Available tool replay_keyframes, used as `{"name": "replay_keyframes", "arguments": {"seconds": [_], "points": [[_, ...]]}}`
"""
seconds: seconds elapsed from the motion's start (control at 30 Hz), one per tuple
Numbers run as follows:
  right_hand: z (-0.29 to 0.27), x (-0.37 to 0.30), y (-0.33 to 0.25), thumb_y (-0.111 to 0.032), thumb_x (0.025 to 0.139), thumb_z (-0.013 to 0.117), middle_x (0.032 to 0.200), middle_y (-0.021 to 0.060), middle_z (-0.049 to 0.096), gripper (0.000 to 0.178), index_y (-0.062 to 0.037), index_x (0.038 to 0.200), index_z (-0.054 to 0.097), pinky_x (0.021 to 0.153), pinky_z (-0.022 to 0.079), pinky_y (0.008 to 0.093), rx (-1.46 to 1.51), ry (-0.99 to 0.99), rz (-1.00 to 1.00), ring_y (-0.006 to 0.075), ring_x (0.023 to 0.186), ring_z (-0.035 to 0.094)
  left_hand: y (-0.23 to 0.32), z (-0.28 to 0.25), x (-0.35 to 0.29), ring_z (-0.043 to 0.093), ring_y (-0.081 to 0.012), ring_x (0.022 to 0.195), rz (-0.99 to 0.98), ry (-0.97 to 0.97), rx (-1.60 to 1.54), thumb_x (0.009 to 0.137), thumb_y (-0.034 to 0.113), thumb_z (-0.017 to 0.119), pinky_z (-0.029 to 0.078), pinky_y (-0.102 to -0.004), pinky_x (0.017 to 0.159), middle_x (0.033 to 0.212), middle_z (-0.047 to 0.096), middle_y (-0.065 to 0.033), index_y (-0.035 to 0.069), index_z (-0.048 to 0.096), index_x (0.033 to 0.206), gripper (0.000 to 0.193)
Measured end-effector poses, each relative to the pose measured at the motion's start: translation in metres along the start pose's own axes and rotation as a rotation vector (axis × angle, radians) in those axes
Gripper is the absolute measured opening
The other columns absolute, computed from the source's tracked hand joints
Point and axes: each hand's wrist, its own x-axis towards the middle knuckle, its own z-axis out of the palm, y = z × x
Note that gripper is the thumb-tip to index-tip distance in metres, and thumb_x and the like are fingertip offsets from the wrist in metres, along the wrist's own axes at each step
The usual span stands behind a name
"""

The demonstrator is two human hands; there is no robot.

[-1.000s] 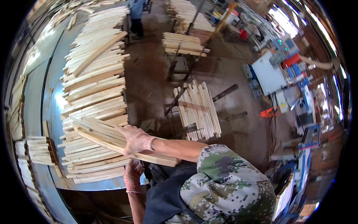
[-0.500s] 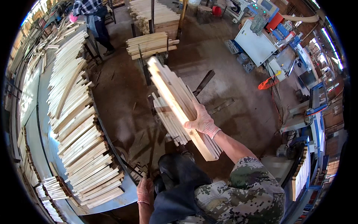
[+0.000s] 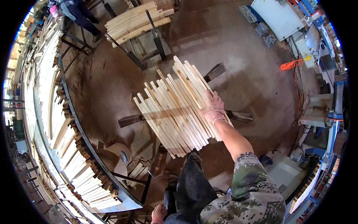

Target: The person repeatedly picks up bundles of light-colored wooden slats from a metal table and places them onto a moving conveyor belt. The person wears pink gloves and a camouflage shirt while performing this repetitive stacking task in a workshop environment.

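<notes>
My right hand [image 3: 213, 108], in a pale knitted glove, is closed around several wooden strips [image 3: 189, 76] at the right side of a low stack. Its thumb lies on the near side and the fingers reach over the far side. The other pale strips [image 3: 164, 108] lie side by side on dark metal supports [image 3: 131, 120], their ends uneven. My left hand [image 3: 159, 214], also gloved, hangs low at the bottom edge by my dark apron. Its fingers look curled together with nothing seen in them, and part of it is cut off.
A long metal-edged table [image 3: 80, 123] piled with strips curves along the left. Beyond the stack, another rack holds boards [image 3: 136, 22]. At the far left stands a person [image 3: 80, 15]. Machines [image 3: 324, 41] and an orange coiled hose [image 3: 291, 65] are on the right.
My right hand has lowered the bundle of strips from mid-air onto the right side of the stack. My left hand has dropped toward the bottom edge. The view has tilted downward.
</notes>
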Motion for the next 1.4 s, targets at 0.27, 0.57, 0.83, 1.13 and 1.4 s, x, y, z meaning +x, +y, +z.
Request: {"name": "replay_keyframes", "arguments": {"seconds": [0.27, 0.57, 0.83, 1.13, 1.4], "points": [[0.061, 0.031, 0.01, -0.05, 0.083, 0.086, 0.172, 0.0269, 0.028, 0.114, -0.0124, 0.17, 0.022, 0.127, 0.026, 0.0629, -0.068, 0.023, 0.071, 0.0432, 0.16, 0.028, 0.134, -0.025, 0.018, 0.066, -0.0171, 0.076, -0.621, 0.153, -1.124, 0.107, 0.029, 0.066, 0.057, -0.0328, 0.068, 0.096, 0.068, -0.007, 0.006, 0.068, 0.122, 0.027], [0.051, 0.033, 0.003, -0.036, 0.08, 0.087, 0.138, 0.0223, 0.057, 0.101, -0.0035, 0.16, 0.035, 0.108, 0.048, 0.0527, 0.034, -0.004, -0.028, 0.0405, 0.129, 0.057, 0.2, -0.05, 0.037, 0.069, -0.0231, 0.089, -0.624, 0.194, -1.085, 0.105, 0.033, 0.068, 0.063, -0.0423, 0.085, 0.114, 0.072, -0.0156, 0.003, 0.062, 0.142, 0.048], [0.02, 0.043, 0.03, -0.042, 0.078, 0.089, 0.14, 0.025, 0.059, 0.095, -0.0056, 0.154, 0.044, 0.11, 0.052, 0.0502, -0.076, -0.04, 0.184, 0.0424, 0.132, 0.06, 0.171, -0.045, 0.045, 0.069, -0.0219, 0.088, -0.565, 0.091, -1.248, 0.106, 0.032, 0.066, 0.062, -0.0399, 0.083, 0.106, 0.071, -0.0092, 0.004, 0.066, 0.131, 0.037], [0.02, -0.013, -0.024, -0.033, 0.085, 0.086, 0.157, 0.0301, 0.051, 0.1, -0.002, 0.165, 0.035, 0.121, 0.042, 0.0481, 0.076, 0.125, -0.013, 0.043, 0.146, 0.049, 0.187, -0.054, 0.03, 0.062, -0.0126, 0.084, -0.516, 0.262, -1.346, 0.106, 0.031, 0.067, 0.053, -0.0288, 0.074, 0.101, 0.067, -0.0006, 0.004, 0.069, 0.134, 0.039], [-0.039, -0.152, -0.192, -0.014, 0.101, 0.074, 0.153, 0.0218, 0.058, 0.068, 0.0022, 0.16, 0.046, 0.114, 0.048, 0.0346, 0.816, -0.281, -0.578, 0.0262, 0.132, 0.063, 0.086, -0.003, 0.007, 0.057, -0.0141, 0.074, -0.374, 0.472, -1.38, 0.104, 0.027, 0.067, 0.05, -0.0328, 0.068, 0.089, 0.062, 0.0001, 0.009, 0.07, 0.123, 0.027]]}}
